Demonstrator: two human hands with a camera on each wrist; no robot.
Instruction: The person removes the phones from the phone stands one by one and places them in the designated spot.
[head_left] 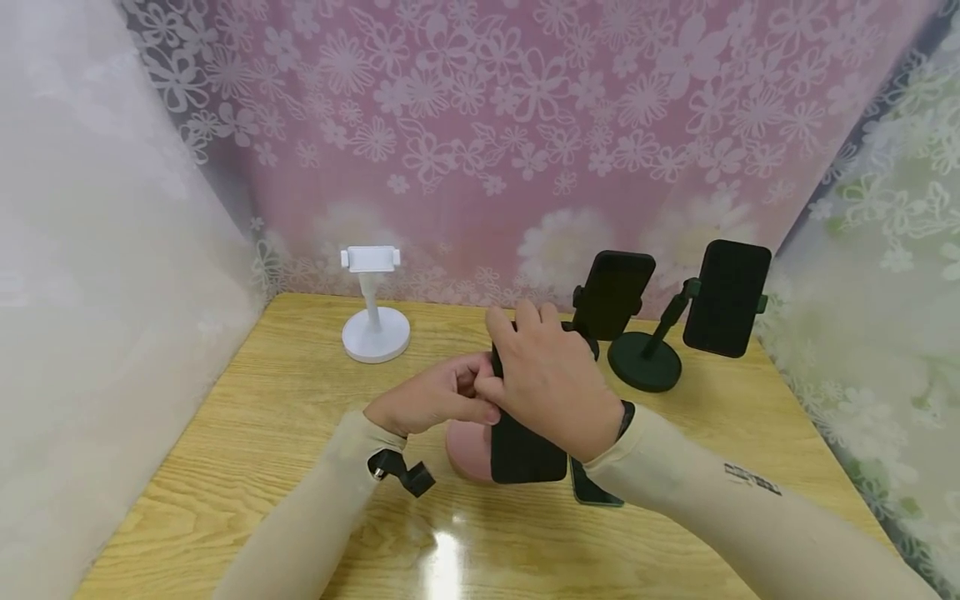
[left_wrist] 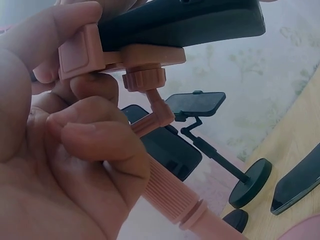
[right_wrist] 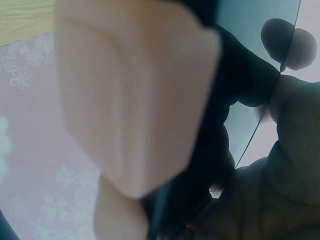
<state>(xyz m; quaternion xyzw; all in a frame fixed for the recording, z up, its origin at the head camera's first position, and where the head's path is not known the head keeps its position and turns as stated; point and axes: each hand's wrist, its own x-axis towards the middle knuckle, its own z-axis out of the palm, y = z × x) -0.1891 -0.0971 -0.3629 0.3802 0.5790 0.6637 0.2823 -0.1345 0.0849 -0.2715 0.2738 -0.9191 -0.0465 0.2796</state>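
A black phone (head_left: 528, 454) sits tilted against the clamp (left_wrist: 82, 52) of a pink phone stand. The stand's round base (head_left: 467, 446) shows beside the phone, and its ribbed post (left_wrist: 172, 197) slopes below in the left wrist view. My left hand (head_left: 438, 396) is at the phone's left edge, its thumb and fingers pinching the clamp's end jaw. From above, my right hand (head_left: 551, 379) grips the phone, its fingers wrapped over the upper part and its palm covering much of the screen. The pink jaw looms blurred in the right wrist view.
A white phone stand (head_left: 375, 333) stands at the back left. On the back right a dark green stand (head_left: 647, 362) holds a phone (head_left: 727, 296), with another mounted phone (head_left: 615, 292) beside it. Under my right forearm lies a flat phone (head_left: 596, 490). Floral cloth (head_left: 465, 150) hangs behind the table.
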